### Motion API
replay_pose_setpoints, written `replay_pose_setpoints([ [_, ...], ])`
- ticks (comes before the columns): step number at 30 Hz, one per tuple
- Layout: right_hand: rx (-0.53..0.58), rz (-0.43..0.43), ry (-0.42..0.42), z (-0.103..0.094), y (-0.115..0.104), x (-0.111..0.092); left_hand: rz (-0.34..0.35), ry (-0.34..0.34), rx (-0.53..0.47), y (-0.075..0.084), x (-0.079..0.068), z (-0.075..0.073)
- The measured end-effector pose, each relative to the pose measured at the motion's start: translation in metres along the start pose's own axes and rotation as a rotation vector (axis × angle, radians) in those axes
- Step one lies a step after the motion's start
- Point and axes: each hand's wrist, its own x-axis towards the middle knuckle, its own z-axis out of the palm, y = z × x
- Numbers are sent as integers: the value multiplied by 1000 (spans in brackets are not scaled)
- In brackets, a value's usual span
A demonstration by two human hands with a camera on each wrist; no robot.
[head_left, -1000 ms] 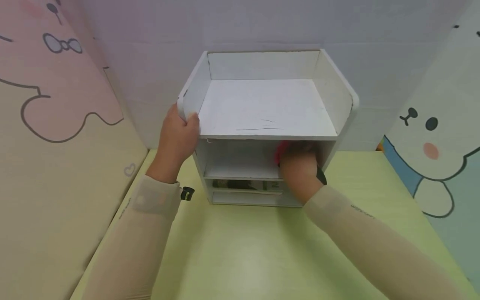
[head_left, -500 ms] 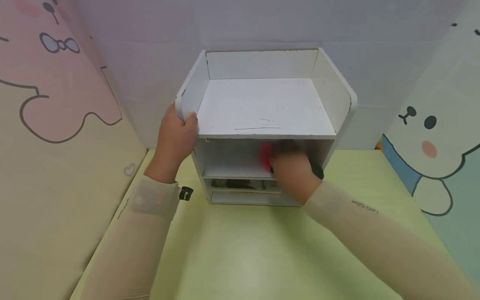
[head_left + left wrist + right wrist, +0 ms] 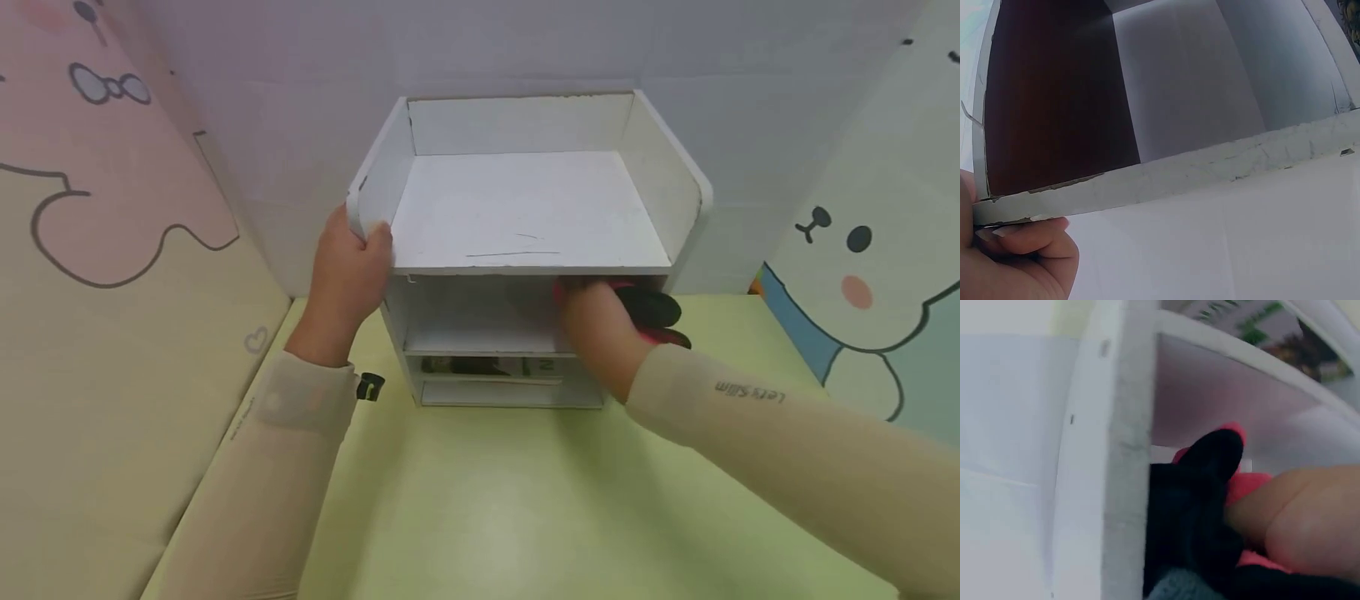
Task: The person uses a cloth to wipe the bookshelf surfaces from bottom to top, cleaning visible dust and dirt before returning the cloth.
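A white desktop shelf (image 3: 510, 204) has an open top tray and compartments below. My left hand (image 3: 348, 271) grips its left side panel at the front edge, thumb on the inside; in the left wrist view, curled fingers (image 3: 1035, 237) show at the panel's edge. My right hand (image 3: 600, 325) reaches into the upper compartment on the right and holds a soft black and pink fabric item (image 3: 648, 307), with rounded black ends sticking out beside the wrist. In the right wrist view the fabric item (image 3: 1191, 506) bunches against the side panel, and my fingertips are hidden.
A flat printed item, like a magazine (image 3: 480, 367), lies in the slot under the upper compartment. The shelf stands on a light green table (image 3: 480, 492) against a pale back wall (image 3: 525, 50). Padded walls with cartoon animals flank it left and right.
My right hand has swept left and then back right inside the compartment; more black fabric now shows right of the wrist. My left hand keeps its grip on the side panel.
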Motion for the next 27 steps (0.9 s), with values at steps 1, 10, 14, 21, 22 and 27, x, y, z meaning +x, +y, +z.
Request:
replay_pose_setpoints([
  [1,-24,-22,-15,0,0,-1,0,-4,-5,0,0,0],
  [10,-325,-92,-40,-7,0,-17,-17,-11,18,2,0,1],
  [14,-406,-98,-37,-11,0,-19,-14,-4,22,1,0,-1],
  [21,-378,-49,-58,-2,1,-13,18,2,5,-2,4,-1],
  [22,-377,-37,-57,0,0,-12,21,2,5,-2,4,-1],
  [27,-290,-57,-94,9,-11,-15,11,-5,5,-3,3,-1],
])
